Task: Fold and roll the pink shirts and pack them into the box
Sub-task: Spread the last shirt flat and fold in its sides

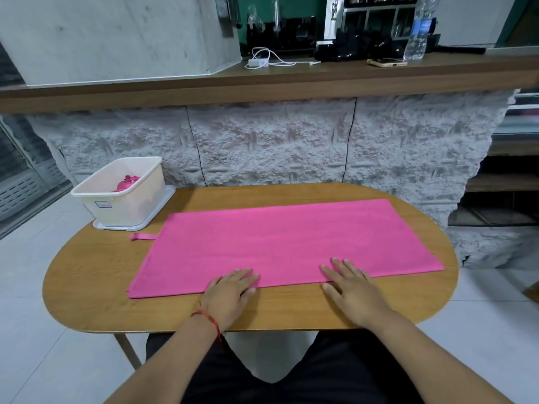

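Note:
A pink shirt [280,243] lies folded flat into a long rectangle across the oval wooden table [87,287]. A small pink strip [142,236] pokes out at its far left edge. My left hand [230,293] lies flat, its fingertips on the shirt's near edge. My right hand [350,287] lies flat too, fingers straight on the same near edge, further right. A cream plastic box [128,196] stands at the table's far left corner on its clear lid [122,225]. Inside it sits a rolled pink shirt [126,183].
A stone-faced counter wall [277,144] rises just behind the table. Its wooden top [262,80] carries a white charger cable, a phone [386,62], a water bottle [420,27] and dark equipment. Shelves stand at the right; tiled floor surrounds the table.

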The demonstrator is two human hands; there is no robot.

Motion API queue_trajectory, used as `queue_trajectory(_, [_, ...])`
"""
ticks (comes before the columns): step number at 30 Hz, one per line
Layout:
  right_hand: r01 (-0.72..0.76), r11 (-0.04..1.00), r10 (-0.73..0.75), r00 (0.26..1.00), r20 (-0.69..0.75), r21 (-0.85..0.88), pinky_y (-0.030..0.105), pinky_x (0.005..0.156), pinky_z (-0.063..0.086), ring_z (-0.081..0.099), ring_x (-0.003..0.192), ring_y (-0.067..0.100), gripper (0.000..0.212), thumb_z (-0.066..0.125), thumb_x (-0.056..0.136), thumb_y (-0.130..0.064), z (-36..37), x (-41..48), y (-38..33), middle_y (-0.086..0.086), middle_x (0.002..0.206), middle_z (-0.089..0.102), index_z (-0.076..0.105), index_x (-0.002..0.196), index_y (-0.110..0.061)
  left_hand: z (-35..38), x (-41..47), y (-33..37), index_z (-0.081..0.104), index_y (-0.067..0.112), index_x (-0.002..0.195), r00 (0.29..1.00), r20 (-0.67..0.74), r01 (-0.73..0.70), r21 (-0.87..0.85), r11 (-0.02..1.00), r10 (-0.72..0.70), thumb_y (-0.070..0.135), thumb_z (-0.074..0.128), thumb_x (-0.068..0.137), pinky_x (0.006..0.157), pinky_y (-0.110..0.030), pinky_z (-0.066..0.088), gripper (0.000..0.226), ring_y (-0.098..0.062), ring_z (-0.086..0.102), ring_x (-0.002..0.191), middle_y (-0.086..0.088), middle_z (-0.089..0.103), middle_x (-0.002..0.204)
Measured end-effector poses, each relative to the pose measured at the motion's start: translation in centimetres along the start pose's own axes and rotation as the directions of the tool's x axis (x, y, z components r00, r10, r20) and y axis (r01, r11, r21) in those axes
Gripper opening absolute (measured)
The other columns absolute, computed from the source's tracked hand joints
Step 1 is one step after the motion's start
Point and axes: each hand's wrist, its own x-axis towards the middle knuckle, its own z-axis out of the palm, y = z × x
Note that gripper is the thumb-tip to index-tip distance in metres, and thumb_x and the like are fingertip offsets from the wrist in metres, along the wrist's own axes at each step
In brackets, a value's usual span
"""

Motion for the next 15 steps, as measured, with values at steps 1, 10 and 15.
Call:
queue_trajectory(1, [0.011, 1.000, -0.012, 1.000, -0.028, -0.012, 0.036, 0.127, 0.014, 0.012, 0.159, 0.012, 0.060, 0.017, 0.104, -0.071, -0.5, 0.1, 0.2, -0.021, 0.170, 0.016, 0.026, 0.160, -0.052, -0.4, 0.5, 0.0, 0.042, 0.047, 0.153, 1.000, 0.005, -0.013, 0.050, 0.999, 0.013, 0.053, 0.032, 0.109, 0.119, -0.034, 0.032, 0.045, -0.007, 0.033, 0.149, 0.024, 0.035, 0.161])
queue_trajectory(10, [0.159, 0.981, -0.170, 0.980, -0.100, -0.110, 0.034, 0.101, 0.049, 0.053, 0.127, 0.011, 0.045, 0.045, 0.103, -0.059, -2.4, 1.4, -1.7, -0.018, 0.135, 0.060, 0.061, 0.139, -0.036, -0.8, 0.8, 1.0, 0.065, 0.025, 0.118, 0.983, -0.181, 0.036, 0.100, 0.994, -0.017, 0.040, 0.035, 0.112, 0.085, -0.034, 0.051, 0.035, -0.017, 0.060, 0.106, 0.008, 0.064, 0.114])
queue_trajectory(15, [0.167, 0.972, -0.186, 0.977, -0.103, -0.165, 0.036, 0.087, 0.052, 0.055, 0.116, 0.017, 0.033, 0.044, 0.105, -0.042, -2.4, 3.5, -3.2, -0.008, 0.120, 0.062, 0.063, 0.129, -0.029, -1.2, 1.9, 2.6, 0.056, 0.025, 0.114, 0.988, -0.150, 0.041, 0.136, 0.990, -0.021, 0.053, 0.034, 0.103, 0.082, -0.038, 0.045, 0.038, -0.020, 0.054, 0.107, 0.006, 0.057, 0.111])
